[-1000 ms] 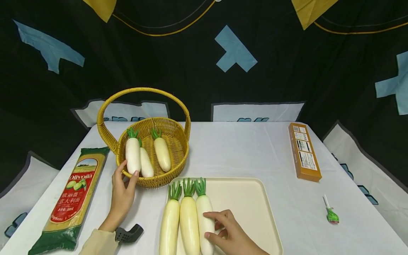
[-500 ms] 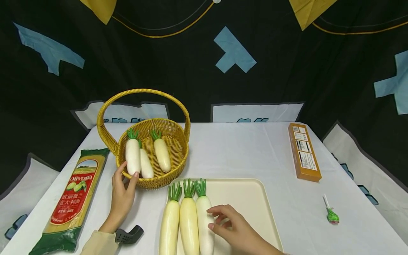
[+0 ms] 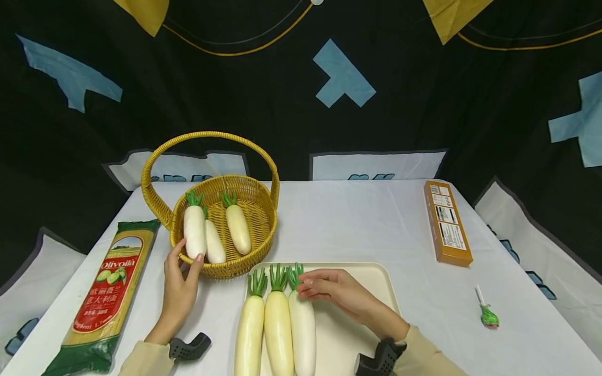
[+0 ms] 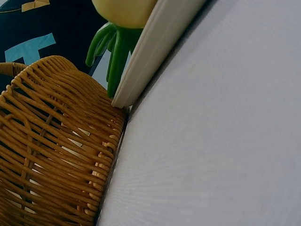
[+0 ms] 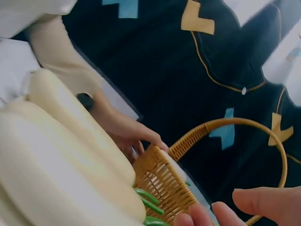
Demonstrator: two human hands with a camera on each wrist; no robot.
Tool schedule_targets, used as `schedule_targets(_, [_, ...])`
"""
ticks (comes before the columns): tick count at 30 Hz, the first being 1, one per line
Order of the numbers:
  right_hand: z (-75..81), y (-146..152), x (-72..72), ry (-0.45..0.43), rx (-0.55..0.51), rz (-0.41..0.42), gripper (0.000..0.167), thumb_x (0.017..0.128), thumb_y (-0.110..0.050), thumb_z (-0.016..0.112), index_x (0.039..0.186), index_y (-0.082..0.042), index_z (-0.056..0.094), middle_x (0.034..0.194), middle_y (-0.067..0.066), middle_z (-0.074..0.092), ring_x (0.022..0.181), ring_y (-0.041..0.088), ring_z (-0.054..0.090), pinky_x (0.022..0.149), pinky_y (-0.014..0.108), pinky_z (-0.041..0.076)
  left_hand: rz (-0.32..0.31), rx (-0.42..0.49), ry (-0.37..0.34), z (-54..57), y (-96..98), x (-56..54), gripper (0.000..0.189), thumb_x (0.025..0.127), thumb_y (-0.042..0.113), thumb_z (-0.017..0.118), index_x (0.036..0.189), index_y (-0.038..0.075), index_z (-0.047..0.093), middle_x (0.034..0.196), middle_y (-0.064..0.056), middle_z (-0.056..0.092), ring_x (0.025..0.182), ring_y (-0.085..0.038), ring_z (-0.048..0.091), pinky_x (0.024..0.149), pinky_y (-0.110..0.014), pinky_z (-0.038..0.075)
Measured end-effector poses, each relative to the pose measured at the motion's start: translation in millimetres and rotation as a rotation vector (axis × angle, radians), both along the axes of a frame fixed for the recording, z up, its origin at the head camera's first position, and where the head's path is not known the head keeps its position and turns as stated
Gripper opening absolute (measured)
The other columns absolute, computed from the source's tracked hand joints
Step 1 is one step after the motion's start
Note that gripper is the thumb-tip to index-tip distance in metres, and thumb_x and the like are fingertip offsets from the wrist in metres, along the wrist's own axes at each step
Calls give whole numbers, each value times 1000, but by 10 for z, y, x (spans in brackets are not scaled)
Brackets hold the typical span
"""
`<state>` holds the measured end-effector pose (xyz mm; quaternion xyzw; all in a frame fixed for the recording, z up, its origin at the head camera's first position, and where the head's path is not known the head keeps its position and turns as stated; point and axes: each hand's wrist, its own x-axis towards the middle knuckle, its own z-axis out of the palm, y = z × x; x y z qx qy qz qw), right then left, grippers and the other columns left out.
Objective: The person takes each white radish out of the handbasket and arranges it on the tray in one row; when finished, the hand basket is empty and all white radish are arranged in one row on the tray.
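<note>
My left hand [image 3: 181,284] holds the front left rim of a yellow wicker basket [image 3: 258,201], its fingertips close to a white radish [image 3: 195,232] inside. Two more radishes, one half hidden [image 3: 215,243] and a yellowish one [image 3: 238,230], lie in the basket. On a cream tray [image 3: 348,334], two yellowish radishes [image 3: 249,334] and a whiter radish [image 3: 303,334] lie side by side, green tops pointing away. Over the whiter one's top hovers my right hand [image 3: 338,290], its fingers relaxed. In the right wrist view, a gap separates thumb and fingers [image 5: 254,200], with nothing between them.
A spaghetti packet [image 3: 108,292] lies along the table's left side. An orange-brown box [image 3: 448,224] rests at the back right, with a green-wrapped lollipop [image 3: 489,316] nearer. The basket's tall handle [image 3: 211,134] arches above it. A black patterned cloth [image 3: 263,104] hangs behind the table.
My right hand has let go of the whiter radish on the tray and moved forward to its green top. My left hand stays at the basket rim.
</note>
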<state>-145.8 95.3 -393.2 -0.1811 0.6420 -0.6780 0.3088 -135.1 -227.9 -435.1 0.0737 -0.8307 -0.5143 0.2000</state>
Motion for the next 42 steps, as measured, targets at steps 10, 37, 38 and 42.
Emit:
schedule_targets(10, [174, -549, -410, -168, -85, 1, 43, 92, -17, 51, 132, -3, 45, 128, 18, 53, 108, 20, 59, 94, 32, 46, 3, -2, 26, 2, 0, 5, 56, 94, 23, 46, 143, 14, 20, 141, -17, 22, 127, -35, 32, 88, -9, 31])
schedule_targets(37, [286, -1590, -1236, -6, 209, -151, 83, 83, -34, 64, 146, -16, 13, 152, 7, 15, 137, 25, 24, 109, 45, 26, -6, 1, 19, 12, 9, -11, 58, 94, 21, 47, 144, 17, 19, 144, -13, 19, 128, -35, 31, 92, -22, 33])
schedule_targets(38, [279, -1610, -1245, 0, 238, -155, 85, 82, -35, 65, 146, -15, 12, 152, 7, 13, 137, 25, 22, 109, 45, 24, -8, 2, 19, 11, 7, -12, 58, 94, 21, 47, 144, 17, 18, 144, -13, 19, 128, -35, 31, 91, -23, 33])
schedule_targets(42, [275, -1675, -1269, -32, 342, -150, 91, 81, -34, 65, 147, -13, 6, 153, 7, 7, 139, 27, 14, 111, 46, 19, -8, 3, 15, 3, -2, -6, 58, 94, 21, 47, 144, 16, 18, 144, -13, 18, 128, -36, 30, 91, -24, 32])
